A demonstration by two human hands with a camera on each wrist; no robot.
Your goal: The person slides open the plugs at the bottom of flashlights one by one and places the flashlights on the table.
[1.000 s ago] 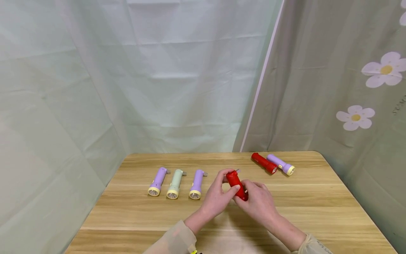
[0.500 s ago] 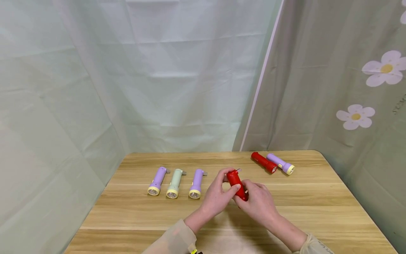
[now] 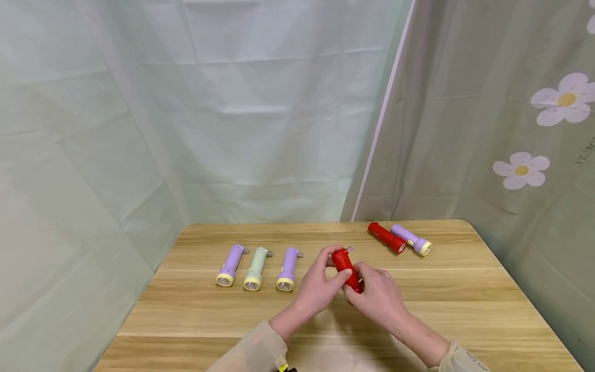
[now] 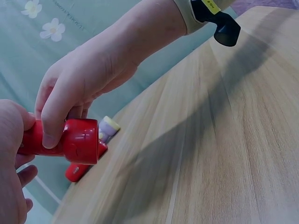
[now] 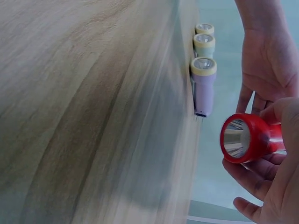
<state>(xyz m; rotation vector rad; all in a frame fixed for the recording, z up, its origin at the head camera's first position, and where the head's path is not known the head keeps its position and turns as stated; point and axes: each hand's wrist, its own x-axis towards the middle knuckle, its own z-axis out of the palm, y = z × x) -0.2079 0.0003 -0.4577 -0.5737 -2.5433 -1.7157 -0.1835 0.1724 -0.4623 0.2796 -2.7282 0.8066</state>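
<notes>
Both hands hold a red flashlight (image 3: 343,262) above the table, tilted with its tail up and away. My left hand (image 3: 315,287) grips the tail half, its thumb along the barrel. My right hand (image 3: 378,295) pinches the barrel near the lamp head, which faces down toward me. At the tail a thin prong (image 3: 350,248) sticks out sideways. In the right wrist view the reflector of the red flashlight (image 5: 237,138) shows unlit. The left wrist view shows the right hand's fingers (image 4: 53,123) just behind the wide red head (image 4: 84,142).
To the left lie a purple flashlight (image 3: 231,266), a pale green one (image 3: 256,269) and another purple one (image 3: 288,268), lamps toward me, metal prongs out at their tails. At the back right lie a red flashlight (image 3: 387,237) and a purple flashlight (image 3: 411,239) side by side.
</notes>
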